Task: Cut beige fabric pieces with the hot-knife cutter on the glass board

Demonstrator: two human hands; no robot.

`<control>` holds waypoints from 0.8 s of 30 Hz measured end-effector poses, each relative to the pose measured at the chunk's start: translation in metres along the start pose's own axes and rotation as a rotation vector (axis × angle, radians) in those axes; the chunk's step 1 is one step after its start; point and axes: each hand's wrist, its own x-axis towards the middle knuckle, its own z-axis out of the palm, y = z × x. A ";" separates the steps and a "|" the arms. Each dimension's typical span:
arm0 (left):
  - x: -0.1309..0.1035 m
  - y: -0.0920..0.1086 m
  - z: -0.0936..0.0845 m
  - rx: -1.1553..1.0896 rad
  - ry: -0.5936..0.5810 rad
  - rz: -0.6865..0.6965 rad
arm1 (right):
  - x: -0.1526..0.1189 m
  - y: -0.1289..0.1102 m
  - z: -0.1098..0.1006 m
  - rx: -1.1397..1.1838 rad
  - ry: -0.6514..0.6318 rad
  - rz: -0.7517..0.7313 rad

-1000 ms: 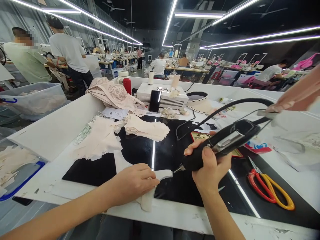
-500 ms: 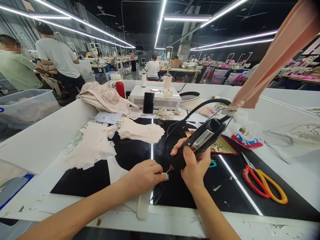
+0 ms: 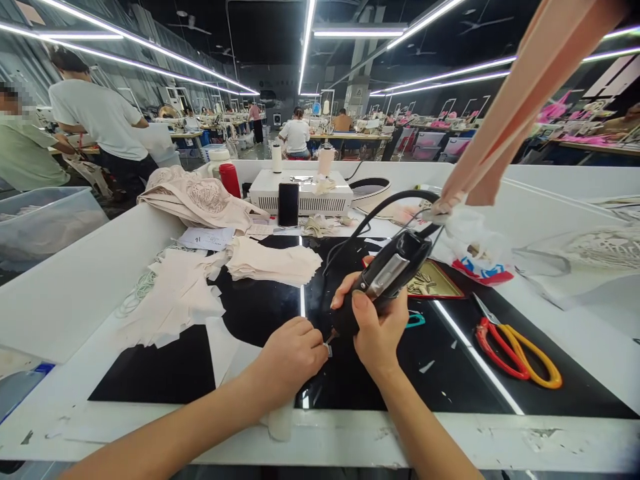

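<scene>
My right hand [image 3: 383, 327] is wrapped round a black corded handheld tool [image 3: 395, 267] with a silver lever along its side. The tool tilts downward, and its narrow metal tip [image 3: 332, 335] points at my left fingertips. With fingers curled, my left hand [image 3: 293, 357] pinches a small pale piece of material [image 3: 327, 350] against the black board [image 3: 360, 387], right by that tip. A cream fabric strip [image 3: 281, 423] hangs from under this hand over the board's front edge. What else lies beneath the left palm is hidden.
Stacked cream fabric pieces [image 3: 273, 261] and a loose pile [image 3: 173, 293] lie left. Bras [image 3: 193, 197], a phone [image 3: 289, 205] and a white vented box [image 3: 303, 193] stand behind. To the right are scissors [image 3: 517, 350] and a tray [image 3: 453, 290]; peach fabric [image 3: 500, 133] hangs above the cable.
The view has turned slightly right, so things appear further left. My left fingers now cover more of the small pale piece. The tool stays in my right hand, its tip beside my left fingers.
</scene>
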 end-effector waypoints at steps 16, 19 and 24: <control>-0.003 0.004 -0.014 -0.013 0.041 -0.103 | 0.001 -0.005 0.005 -0.009 0.016 0.002; -0.003 0.007 -0.010 0.024 0.030 -0.100 | 0.001 -0.006 0.004 -0.010 0.018 0.003; -0.004 0.010 -0.011 0.070 0.007 -0.085 | 0.000 -0.005 0.004 0.000 0.012 -0.006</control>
